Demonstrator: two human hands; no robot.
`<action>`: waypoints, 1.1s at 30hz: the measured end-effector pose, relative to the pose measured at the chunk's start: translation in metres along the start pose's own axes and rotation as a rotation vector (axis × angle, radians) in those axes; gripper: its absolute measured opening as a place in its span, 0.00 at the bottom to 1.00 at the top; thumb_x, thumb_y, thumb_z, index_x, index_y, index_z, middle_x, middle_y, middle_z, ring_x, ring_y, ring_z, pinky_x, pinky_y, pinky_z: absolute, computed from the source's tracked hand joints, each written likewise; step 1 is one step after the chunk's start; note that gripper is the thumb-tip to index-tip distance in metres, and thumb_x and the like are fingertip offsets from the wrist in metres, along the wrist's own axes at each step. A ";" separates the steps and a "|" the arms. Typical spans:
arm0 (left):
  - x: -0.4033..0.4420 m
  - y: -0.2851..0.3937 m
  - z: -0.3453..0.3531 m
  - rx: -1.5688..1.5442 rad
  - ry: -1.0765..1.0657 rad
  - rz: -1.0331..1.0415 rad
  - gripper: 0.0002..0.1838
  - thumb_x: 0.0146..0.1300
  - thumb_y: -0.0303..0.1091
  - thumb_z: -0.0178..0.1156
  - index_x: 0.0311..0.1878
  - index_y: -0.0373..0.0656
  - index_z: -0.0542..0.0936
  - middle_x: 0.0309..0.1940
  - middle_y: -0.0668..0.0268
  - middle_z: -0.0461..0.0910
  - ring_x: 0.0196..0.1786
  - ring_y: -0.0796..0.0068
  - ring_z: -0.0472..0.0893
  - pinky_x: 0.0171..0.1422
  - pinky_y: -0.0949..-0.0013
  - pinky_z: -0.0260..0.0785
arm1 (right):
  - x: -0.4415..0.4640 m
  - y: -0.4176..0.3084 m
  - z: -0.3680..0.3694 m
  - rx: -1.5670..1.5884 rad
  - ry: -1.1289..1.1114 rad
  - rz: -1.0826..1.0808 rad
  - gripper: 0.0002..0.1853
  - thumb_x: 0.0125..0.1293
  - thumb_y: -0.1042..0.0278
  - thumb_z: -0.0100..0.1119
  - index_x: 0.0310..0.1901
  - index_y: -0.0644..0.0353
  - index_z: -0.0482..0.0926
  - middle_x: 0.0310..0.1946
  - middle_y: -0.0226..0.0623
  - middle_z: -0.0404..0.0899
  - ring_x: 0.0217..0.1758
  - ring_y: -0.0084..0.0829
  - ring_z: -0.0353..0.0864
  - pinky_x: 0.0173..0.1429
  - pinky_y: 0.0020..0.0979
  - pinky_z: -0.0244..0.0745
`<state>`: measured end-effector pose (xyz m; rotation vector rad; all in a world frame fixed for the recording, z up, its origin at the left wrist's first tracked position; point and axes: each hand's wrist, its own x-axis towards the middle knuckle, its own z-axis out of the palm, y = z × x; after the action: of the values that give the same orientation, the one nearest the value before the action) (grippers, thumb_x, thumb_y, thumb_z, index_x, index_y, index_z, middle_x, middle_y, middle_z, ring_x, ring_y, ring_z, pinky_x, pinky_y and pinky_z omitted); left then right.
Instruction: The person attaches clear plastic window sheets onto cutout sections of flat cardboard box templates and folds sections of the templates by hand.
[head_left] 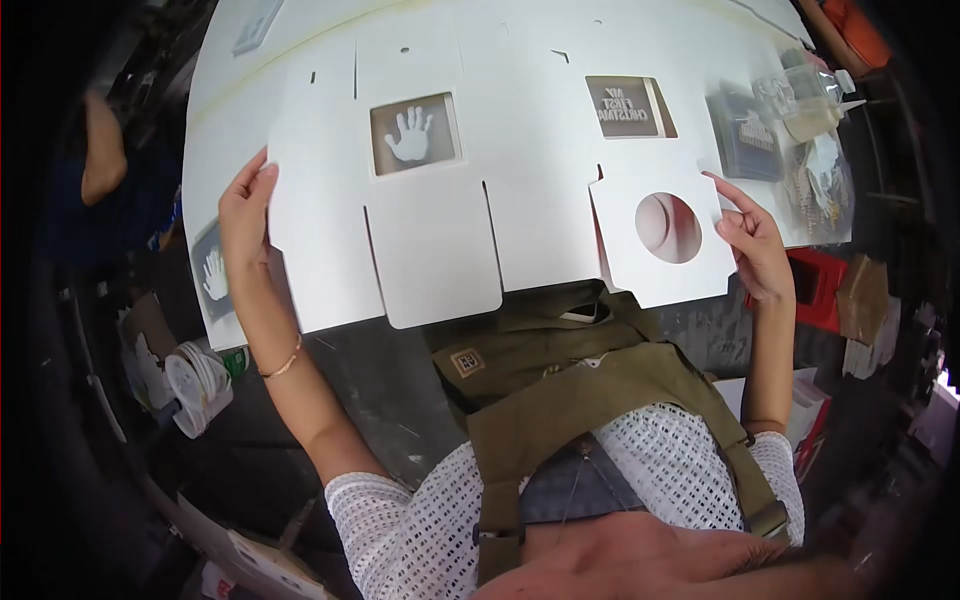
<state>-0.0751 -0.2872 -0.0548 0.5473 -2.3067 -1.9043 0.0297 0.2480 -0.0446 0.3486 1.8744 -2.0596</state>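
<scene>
A large unfolded white cardboard box blank (545, 220) stretches between my hands over the white table (225, 90). It has slits, flaps, two rectangular windows and one round hole. My left hand (247, 215) pinches its left edge, and my right hand (752, 240) grips its right edge by the round hole. A grey panel with a white handprint (409, 134) shows through one window. Behind the other, a panel with mirrored "MY FIRST CHRISTMAS" lettering (622, 108) is visible. Another handprint panel (212, 268) lies partly covered near my left forearm.
At the table's right are a dark lettered panel (748, 130), a clear nozzle bottle (815, 120) and bagged small items (822, 185). White buckets (198, 385) stand low at left, a red bin (815, 290) at right. Other people's arms (103, 150) show at both sides.
</scene>
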 end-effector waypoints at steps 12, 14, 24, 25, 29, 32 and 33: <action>0.009 -0.026 -0.005 0.188 0.046 0.027 0.19 0.60 0.29 0.63 0.54 0.32 0.78 0.28 0.73 0.76 0.29 0.86 0.71 0.36 0.82 0.65 | -0.004 0.006 0.021 -0.207 0.159 -0.034 0.24 0.62 0.77 0.57 0.62 0.66 0.69 0.20 0.18 0.66 0.20 0.09 0.60 0.21 0.14 0.53; 0.005 -0.020 -0.004 0.264 0.033 0.059 0.19 0.60 0.29 0.63 0.54 0.33 0.78 0.28 0.72 0.76 0.30 0.85 0.72 0.36 0.82 0.65 | -0.002 0.010 0.022 -0.270 0.153 -0.080 0.24 0.62 0.77 0.57 0.61 0.66 0.70 0.21 0.18 0.66 0.20 0.09 0.60 0.22 0.14 0.53; 0.006 -0.033 0.002 0.566 0.188 0.165 0.16 0.59 0.34 0.63 0.50 0.40 0.82 0.34 0.65 0.82 0.34 0.77 0.78 0.43 0.73 0.71 | 0.004 0.026 0.025 -0.590 0.262 -0.217 0.21 0.63 0.79 0.57 0.58 0.62 0.74 0.25 0.20 0.66 0.25 0.11 0.63 0.28 0.15 0.60; 0.003 -0.033 0.004 0.566 0.180 0.165 0.16 0.59 0.34 0.63 0.50 0.40 0.82 0.34 0.65 0.82 0.34 0.77 0.78 0.43 0.73 0.71 | 0.004 0.026 0.025 -0.679 0.268 -0.259 0.20 0.63 0.80 0.57 0.58 0.62 0.75 0.26 0.20 0.66 0.26 0.11 0.63 0.29 0.15 0.61; -0.011 -0.025 0.009 0.783 0.233 0.247 0.15 0.60 0.35 0.61 0.48 0.39 0.82 0.38 0.58 0.83 0.37 0.69 0.81 0.45 0.68 0.72 | 0.004 0.023 0.026 -0.849 0.256 -0.320 0.20 0.60 0.81 0.58 0.57 0.64 0.75 0.27 0.26 0.67 0.28 0.15 0.65 0.30 0.18 0.63; -0.017 -0.018 0.011 0.940 0.211 0.301 0.14 0.61 0.35 0.61 0.46 0.37 0.82 0.37 0.57 0.82 0.38 0.66 0.81 0.44 0.67 0.71 | 0.003 0.016 0.027 -0.922 0.212 -0.347 0.22 0.59 0.80 0.59 0.57 0.65 0.74 0.27 0.31 0.68 0.27 0.21 0.67 0.32 0.22 0.65; -0.019 -0.017 0.013 1.002 0.184 0.327 0.13 0.61 0.34 0.60 0.45 0.37 0.82 0.36 0.57 0.81 0.37 0.65 0.80 0.44 0.67 0.71 | 0.002 0.012 0.028 -0.926 0.224 -0.356 0.22 0.59 0.80 0.59 0.57 0.65 0.74 0.27 0.31 0.68 0.27 0.21 0.67 0.32 0.22 0.65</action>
<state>-0.0581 -0.2716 -0.0717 0.3380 -2.8435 -0.4463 0.0338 0.2189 -0.0540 -0.0052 2.9251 -1.1120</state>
